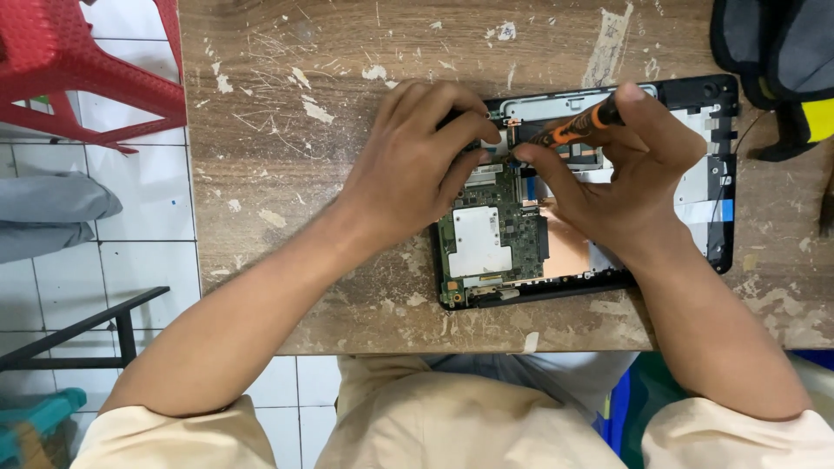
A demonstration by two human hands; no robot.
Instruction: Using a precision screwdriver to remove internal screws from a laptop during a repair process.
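Head view: right hand (627, 187) fingers grip orange-black screwdriver (580, 127), tip down in opened tablet (695, 187) on worn wooden table (287, 174), left hand (415, 165) fingers curled, pressing beside green circuit board (514, 227).

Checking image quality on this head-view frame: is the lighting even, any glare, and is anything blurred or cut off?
Head view: lighting is soft and even, with only faint shadows under the left hand and right hand; no strong glare, just a mild sheen on the circuit board's silver shield; the orange-and-black screwdriver and opened device look sharp; the red stool and dark bag are cut off by the frame edge.
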